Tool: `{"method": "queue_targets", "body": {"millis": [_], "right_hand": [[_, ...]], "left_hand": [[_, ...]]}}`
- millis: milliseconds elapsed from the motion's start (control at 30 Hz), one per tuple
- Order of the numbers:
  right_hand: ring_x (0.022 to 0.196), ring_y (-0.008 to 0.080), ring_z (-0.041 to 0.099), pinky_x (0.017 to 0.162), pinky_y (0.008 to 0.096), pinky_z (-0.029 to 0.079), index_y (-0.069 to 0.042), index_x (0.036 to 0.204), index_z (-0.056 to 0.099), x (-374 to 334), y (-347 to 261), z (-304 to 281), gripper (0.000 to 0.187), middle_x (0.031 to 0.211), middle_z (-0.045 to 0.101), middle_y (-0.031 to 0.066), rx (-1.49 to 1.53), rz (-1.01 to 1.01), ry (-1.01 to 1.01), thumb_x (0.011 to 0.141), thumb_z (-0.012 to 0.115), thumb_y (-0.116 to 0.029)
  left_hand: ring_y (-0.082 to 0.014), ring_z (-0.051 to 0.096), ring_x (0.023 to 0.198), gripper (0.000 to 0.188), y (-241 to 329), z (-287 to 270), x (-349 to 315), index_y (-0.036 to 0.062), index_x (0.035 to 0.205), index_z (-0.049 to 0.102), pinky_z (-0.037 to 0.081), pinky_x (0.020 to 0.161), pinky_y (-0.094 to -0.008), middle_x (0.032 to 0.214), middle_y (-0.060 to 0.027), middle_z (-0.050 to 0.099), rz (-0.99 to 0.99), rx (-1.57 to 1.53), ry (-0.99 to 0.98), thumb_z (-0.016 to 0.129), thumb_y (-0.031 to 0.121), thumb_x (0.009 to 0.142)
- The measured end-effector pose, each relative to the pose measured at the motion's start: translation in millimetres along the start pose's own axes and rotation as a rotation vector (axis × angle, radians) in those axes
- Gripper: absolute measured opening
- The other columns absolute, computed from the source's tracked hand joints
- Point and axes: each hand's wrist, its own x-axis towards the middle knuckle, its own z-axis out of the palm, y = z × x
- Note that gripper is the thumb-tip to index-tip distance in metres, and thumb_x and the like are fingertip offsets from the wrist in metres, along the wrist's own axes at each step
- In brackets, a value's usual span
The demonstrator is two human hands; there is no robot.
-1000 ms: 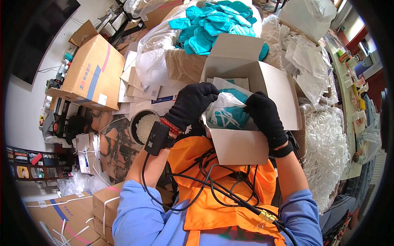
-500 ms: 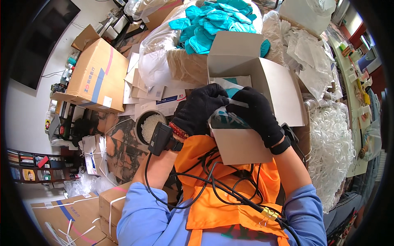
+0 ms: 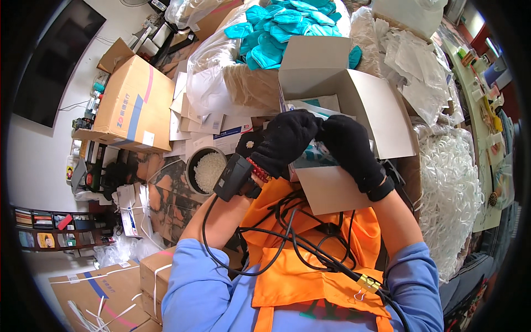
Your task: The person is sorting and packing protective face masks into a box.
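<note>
My left hand (image 3: 287,143) and my right hand (image 3: 349,146), both in black knit gloves, meet over an open white cardboard box (image 3: 381,110). Their fingers are closed in a pinch, fingertip to fingertip, on the edge of what looks like a clear plastic bag; the gloves hide most of that edge. Below the hands, teal face masks (image 3: 313,157) with white straps show inside the box. Another flat pack with pale wrapping (image 3: 327,103) lies further back in it. A red bead bracelet and a black strapped device (image 3: 234,176) sit on my left wrist.
Behind the box stands a plastic-lined carton heaped with teal masks (image 3: 287,22). White straps (image 3: 451,205) fill a bag on the right. A bowl of white pellets (image 3: 209,171) is by my left wrist. Brown cartons (image 3: 135,105) stand left; black cables (image 3: 298,249) cross my orange apron.
My hands have come closer together and risen slightly. The translucent strip that showed between the fingers is now covered by the gloves. The whole view has shifted a little.
</note>
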Motion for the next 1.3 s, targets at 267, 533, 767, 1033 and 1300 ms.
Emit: {"method": "queue_targets", "body": {"millis": [267,533,767,1033,1300], "right_hand": [[0.077,0.0260,0.059,0.070,0.0388,0.046,-0.011,0.076,0.064,-32.2,-20.6,2.2,0.005,0.075,0.059,0.0066,-0.283,-0.405,-0.154,0.075,0.060,-0.014],[0.078,0.0279,0.062,0.067,0.0402,0.049,-0.010,0.077,0.068,-37.1,-20.2,-0.2,0.008,0.079,0.062,0.0092,-0.176,-0.264,-0.297,0.074,0.063,-0.016],[0.074,0.0336,0.062,0.065,0.0407,0.049,-0.010,0.079,0.069,-36.3,-6.3,8.3,0.014,0.075,0.062,0.0128,0.021,-0.198,-0.247,0.075,0.068,-0.024],[0.076,0.0373,0.062,0.069,0.0417,0.050,-0.006,0.084,0.068,-35.8,10.0,8.3,0.021,0.079,0.063,0.0173,0.134,-0.057,-0.421,0.082,0.067,-0.027],[0.102,0.0377,0.058,0.081,0.0454,0.049,-0.009,0.121,0.049,-19.1,10.9,6.8,0.057,0.118,0.055,0.0166,-0.035,0.110,-0.182,0.071,0.076,-0.012]], "left_hand": [[-0.0301,0.067,0.068,0.026,-10.0,14.7,14.4,0.0098,0.074,0.070,0.052,0.062,-0.0437,0.072,-0.0132,0.067,-0.043,0.725,-0.294,0.057,0.030,0.085],[-0.0281,0.067,0.065,0.011,-52.8,41.6,20.1,0.0128,0.071,0.069,0.049,0.054,-0.0407,0.070,-0.0099,0.067,0.067,0.986,-0.245,0.062,0.020,0.076],[-0.0331,0.067,0.067,0.012,-46.9,45.5,41.8,0.0051,0.081,0.064,0.053,0.057,-0.0418,0.074,-0.0163,0.066,0.193,0.796,-0.249,0.056,0.014,0.079],[-0.0327,0.067,0.081,0.019,-55.6,56.0,57.4,0.0107,0.092,0.069,0.053,0.072,-0.0440,0.086,-0.0137,0.068,0.020,0.628,-0.302,0.053,0.014,0.081],[-0.0328,0.065,0.091,0.025,-56.8,27.3,43.8,0.0056,0.102,0.062,0.052,0.078,-0.0424,0.095,-0.0186,0.067,-0.100,0.608,-0.476,0.059,0.013,0.079]]}}
